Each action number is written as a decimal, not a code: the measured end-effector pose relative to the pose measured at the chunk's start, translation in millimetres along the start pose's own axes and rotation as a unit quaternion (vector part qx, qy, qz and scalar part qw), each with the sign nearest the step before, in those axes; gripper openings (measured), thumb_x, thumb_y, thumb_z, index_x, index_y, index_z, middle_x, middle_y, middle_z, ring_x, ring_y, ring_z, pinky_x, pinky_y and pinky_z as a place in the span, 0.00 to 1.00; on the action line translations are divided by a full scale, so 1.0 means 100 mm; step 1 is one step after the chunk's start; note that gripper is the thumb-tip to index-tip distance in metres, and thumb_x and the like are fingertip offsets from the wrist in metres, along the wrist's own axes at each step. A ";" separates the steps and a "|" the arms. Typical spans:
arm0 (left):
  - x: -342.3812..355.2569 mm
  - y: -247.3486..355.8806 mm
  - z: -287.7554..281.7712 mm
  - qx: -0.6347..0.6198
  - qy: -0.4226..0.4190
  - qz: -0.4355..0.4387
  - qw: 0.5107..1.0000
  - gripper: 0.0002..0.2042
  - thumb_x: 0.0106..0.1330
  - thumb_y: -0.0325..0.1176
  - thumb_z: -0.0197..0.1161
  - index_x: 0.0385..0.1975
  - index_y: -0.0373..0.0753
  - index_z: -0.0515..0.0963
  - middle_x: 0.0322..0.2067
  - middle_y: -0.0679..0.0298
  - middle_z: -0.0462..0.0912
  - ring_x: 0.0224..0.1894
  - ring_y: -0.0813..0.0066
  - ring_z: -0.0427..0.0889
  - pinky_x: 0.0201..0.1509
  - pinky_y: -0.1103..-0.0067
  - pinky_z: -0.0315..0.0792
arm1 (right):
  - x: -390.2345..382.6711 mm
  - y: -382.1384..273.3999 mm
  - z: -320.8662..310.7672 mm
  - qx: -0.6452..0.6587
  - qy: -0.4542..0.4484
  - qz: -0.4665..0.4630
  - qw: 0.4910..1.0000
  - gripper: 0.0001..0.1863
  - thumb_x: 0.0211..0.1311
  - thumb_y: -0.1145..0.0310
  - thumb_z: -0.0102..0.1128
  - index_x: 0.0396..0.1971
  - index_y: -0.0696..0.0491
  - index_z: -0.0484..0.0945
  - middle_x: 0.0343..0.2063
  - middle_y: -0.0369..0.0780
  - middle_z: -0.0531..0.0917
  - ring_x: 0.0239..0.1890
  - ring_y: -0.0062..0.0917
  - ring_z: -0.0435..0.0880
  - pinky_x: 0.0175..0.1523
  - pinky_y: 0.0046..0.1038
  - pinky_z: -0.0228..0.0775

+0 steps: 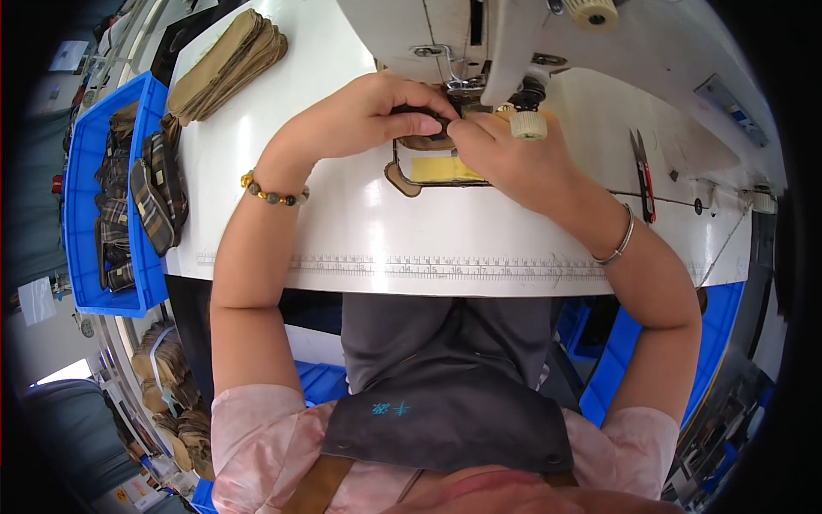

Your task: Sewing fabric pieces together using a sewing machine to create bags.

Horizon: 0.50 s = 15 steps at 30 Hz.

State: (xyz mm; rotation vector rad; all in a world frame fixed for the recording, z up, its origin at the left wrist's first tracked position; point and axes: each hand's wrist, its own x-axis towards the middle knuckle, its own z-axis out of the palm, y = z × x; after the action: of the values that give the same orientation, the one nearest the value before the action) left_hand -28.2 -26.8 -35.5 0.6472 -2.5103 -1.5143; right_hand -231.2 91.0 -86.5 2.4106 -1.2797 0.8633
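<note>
Under the needle area of a white sewing machine (411,24), a small brown cloth piece (426,141) lies with a dark layer at its upper side. My left hand (381,111) pinches its edge between thumb and fingers, left of the presser foot. Closed beside it, my right hand (518,158) meets the left fingertips at the cloth, close to the machine's cream knob. The fingers and the machine head hide much of the cloth. Just below the hands, a yellow strip (438,170) is set on the white table next to a dark-outlined opening.
Red-handled scissors (644,176) lie to the right on the table (360,227). At the far left is a stack of brown cloth pieces (227,67). A blue bin (79,206) stands off the left edge, with plaid pieces (156,197) over its rim.
</note>
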 end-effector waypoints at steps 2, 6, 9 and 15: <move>0.04 -0.04 0.02 0.037 -0.004 0.056 0.998 0.09 0.69 0.29 0.65 0.45 0.34 0.84 0.38 0.58 0.88 0.38 0.67 0.85 0.47 0.76 0.78 | -0.03 0.02 -0.01 -0.017 -0.023 0.001 1.000 0.13 0.51 0.72 0.65 0.39 0.52 0.81 0.17 0.34 0.78 0.16 0.28 0.79 0.21 0.31 0.70; 0.06 -0.09 0.11 0.070 0.026 0.076 0.994 0.09 0.66 0.28 0.67 0.44 0.34 0.85 0.37 0.57 0.87 0.38 0.65 0.85 0.47 0.76 0.78 | -0.04 0.02 -0.02 0.035 -0.045 0.038 0.998 0.18 0.52 0.72 0.65 0.45 0.51 0.82 0.17 0.35 0.79 0.17 0.28 0.80 0.22 0.31 0.70; 0.04 -0.08 0.15 0.083 0.051 0.067 0.993 0.09 0.64 0.28 0.69 0.43 0.35 0.85 0.36 0.58 0.87 0.37 0.64 0.85 0.46 0.76 0.78 | -0.01 0.01 -0.05 0.082 -0.053 0.071 0.993 0.20 0.52 0.71 0.66 0.48 0.51 0.83 0.18 0.35 0.79 0.18 0.28 0.80 0.23 0.31 0.71; 0.06 -0.08 0.13 0.073 0.061 0.024 0.995 0.09 0.65 0.31 0.69 0.42 0.37 0.86 0.34 0.60 0.89 0.36 0.70 0.86 0.46 0.78 0.78 | -0.05 0.03 -0.06 0.021 -0.067 0.045 0.997 0.13 0.52 0.69 0.66 0.40 0.51 0.83 0.15 0.34 0.76 0.16 0.27 0.79 0.22 0.31 0.70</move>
State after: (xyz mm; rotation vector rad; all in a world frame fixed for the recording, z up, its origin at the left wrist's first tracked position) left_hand -35.9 -22.2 -49.8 0.6715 -2.5396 -1.2451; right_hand -237.7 95.7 -85.2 2.4984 -1.4421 0.7712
